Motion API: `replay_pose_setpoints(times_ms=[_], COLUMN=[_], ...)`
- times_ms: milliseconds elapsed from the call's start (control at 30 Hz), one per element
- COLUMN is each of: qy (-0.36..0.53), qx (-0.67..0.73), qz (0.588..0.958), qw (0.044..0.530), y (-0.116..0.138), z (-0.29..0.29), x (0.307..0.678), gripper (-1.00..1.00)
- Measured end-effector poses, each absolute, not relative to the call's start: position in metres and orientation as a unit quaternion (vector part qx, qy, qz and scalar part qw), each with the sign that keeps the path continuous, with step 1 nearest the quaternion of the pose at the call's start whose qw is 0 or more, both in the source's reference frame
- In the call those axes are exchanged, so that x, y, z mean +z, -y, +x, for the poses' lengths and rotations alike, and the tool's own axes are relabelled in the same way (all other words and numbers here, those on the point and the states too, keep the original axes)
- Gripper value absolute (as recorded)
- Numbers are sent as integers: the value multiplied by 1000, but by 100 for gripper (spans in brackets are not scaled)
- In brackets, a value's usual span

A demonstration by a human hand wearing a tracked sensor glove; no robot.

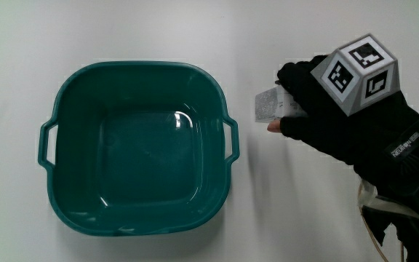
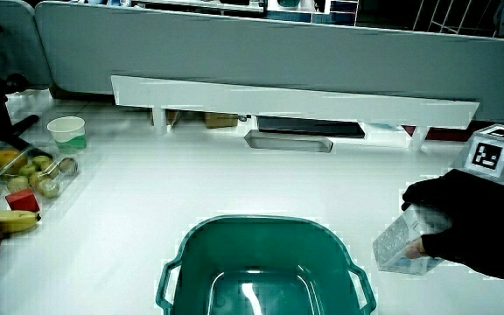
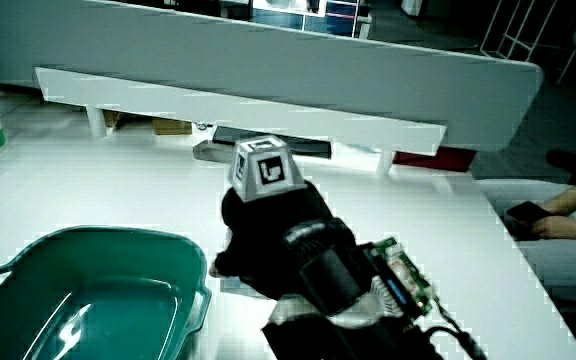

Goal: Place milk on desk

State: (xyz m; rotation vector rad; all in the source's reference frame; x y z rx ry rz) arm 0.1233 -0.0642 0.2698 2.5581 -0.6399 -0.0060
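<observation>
Milk carton (image 1: 269, 105) sits pinched in the hand's (image 1: 326, 109) grip beside the green basin (image 1: 71, 211), low over the counter (image 1: 122, 29); probably light and soft-walled, best held by its sides

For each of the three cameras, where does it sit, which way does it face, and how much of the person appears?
Main view: overhead, looking down at the green basin; the hand holds the milk carton beside it.
Side view: faces the partition; hand holding carton.
Side view: same direction; forearm hides the carton.
All share basin and hand.
</observation>
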Motion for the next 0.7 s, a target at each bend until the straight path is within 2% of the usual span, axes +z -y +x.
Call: replay_pose_setpoints(times_ms=[267,700], qy=[214,180], qx=[-4,-6], qz=[939,927], qw=[269,330], y=[71,83], z=[138,157], x=[290,338], gripper=[0,0])
